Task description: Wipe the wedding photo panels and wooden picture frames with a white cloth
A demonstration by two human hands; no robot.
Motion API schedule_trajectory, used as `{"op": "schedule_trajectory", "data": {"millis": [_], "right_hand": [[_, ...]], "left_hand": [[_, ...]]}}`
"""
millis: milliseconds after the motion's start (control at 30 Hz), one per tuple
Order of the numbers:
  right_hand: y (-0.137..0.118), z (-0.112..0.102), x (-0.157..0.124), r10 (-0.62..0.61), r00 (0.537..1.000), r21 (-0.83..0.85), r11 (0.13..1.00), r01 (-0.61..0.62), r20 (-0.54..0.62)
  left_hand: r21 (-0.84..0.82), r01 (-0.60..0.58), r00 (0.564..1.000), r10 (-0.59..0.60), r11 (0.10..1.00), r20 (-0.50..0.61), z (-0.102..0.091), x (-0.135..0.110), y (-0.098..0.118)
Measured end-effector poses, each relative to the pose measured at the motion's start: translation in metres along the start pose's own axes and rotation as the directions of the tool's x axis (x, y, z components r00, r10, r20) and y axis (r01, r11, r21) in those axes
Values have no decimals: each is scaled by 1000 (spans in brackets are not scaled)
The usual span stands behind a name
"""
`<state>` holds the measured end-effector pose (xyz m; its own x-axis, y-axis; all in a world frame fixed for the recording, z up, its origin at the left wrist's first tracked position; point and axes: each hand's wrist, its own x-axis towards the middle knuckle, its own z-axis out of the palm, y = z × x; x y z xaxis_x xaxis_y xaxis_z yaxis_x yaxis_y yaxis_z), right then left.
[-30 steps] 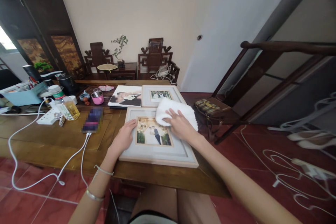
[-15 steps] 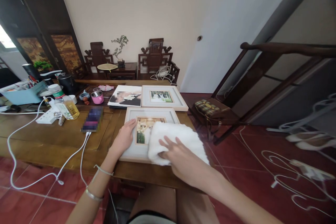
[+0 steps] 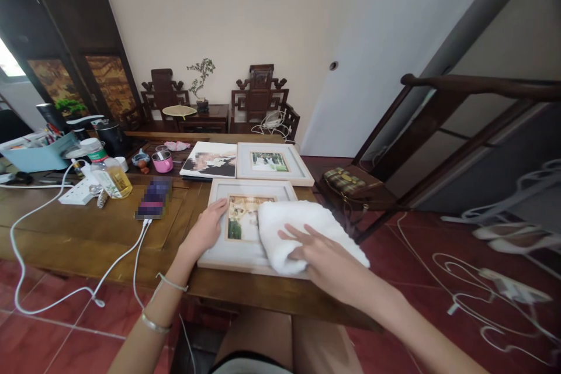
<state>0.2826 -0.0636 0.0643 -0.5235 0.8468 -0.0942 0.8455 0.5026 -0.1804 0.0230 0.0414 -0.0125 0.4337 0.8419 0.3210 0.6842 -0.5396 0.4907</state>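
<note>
Sliding slightly rightward since half a second ago, the right hand (image 3: 326,251) and white towel (image 3: 307,225) now cover the near right corner of the picture frame (image 3: 249,190). Beneath both hands lies the wooden worktop (image 3: 87,228), with the frame flat on it. The right hand presses the towel, fingers spread. The left hand (image 3: 205,231) rests flat on the frame's left border, fingers together.

Soft daylight from the left window (image 3: 9,64), wide-angle bending at edges, soft shadows
</note>
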Motion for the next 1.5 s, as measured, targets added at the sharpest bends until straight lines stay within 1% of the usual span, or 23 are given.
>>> {"op": "schedule_trajectory", "data": {"millis": [67,133,233,333,400,433,467,533,633,700,767,833,867,933,1000,1100,1200,1233,1300,1367,1400,1500], "right_hand": [[14,1,2,11,1000,-17,1000,-11,-22],[27,4,16,27,997,-55,998,-31,-75],[44,6,54,48,980,-127,989,-74,-196],[54,4,95,55,946,-198,972,-124,-318],[56,4,114,58,938,-233,962,-144,-342],[55,6,118,57,941,-244,959,-145,-333],[52,7,118,48,949,-253,958,-132,-311],[43,11,107,12,968,-258,963,-79,-252],[21,12,68,-42,990,-217,976,13,-131],[3,6,36,-59,998,-147,988,54,-33],[-15,-2,6,-94,995,-58,994,95,32],[-28,-7,-14,-119,990,17,993,118,71],[-31,-8,-18,-122,989,39,992,119,82],[-33,-4,-16,-109,991,46,993,106,75],[-26,5,-1,-83,996,14,996,83,29],[-1,17,37,-52,994,-73,996,45,-92],[29,18,78,-9,973,-157,987,-28,-229],[37,16,90,8,966,-174,983,-55,-259],[47,13,107,34,961,-194,977,-90,-275],[49,13,113,35,965,-209,973,-92,-261],[46,14,112,24,969,-217,973,-80,-247],[30,15,91,-15,984,-208,978,-23,-178]], "left_hand": [[-5,3,1000,-3,1000,4,1,-1,-1],[-7,6,1000,-6,1000,9,0,-1,-3],[-11,0,1000,0,1000,11,0,-2,-6],[-6,-10,1000,10,1000,12,0,-2,-8],[-2,-7,1000,7,1000,6,1,-2,-10],[-3,-2,1000,2,1000,2,2,-2,-10],[-7,1,1000,-1,1000,-3,3,-1,-10],[-14,5,1000,-5,1000,-16,4,-1,-11],[-1,2,999,-2,1000,-32,6,-1,-11],[18,4,999,-4,1000,-32,6,-1,-10],[30,7,1000,-7,1000,-27,5,-2,-9],[33,7,1000,-6,999,-25,4,-2,-7],[32,6,1000,-5,999,-24,3,-2,-6],[30,5,1000,-4,1000,-21,2,-2,-4],[30,9,1000,-9,1000,-15,1,-2,-3],[25,15,1000,-15,1000,3,0,-2,-4],[8,-3,1000,3,1000,10,0,-2,-6],[4,-10,1000,10,1000,6,0,-2,-6],[-1,-20,1000,20,1000,-6,-1,-2,-7],[-2,-21,1000,21,1000,-9,-1,-1,-6],[-2,-19,1000,19,1000,-7,0,-1,-6],[5,-9,1000,9,1000,0,0,-1,-5]]}}
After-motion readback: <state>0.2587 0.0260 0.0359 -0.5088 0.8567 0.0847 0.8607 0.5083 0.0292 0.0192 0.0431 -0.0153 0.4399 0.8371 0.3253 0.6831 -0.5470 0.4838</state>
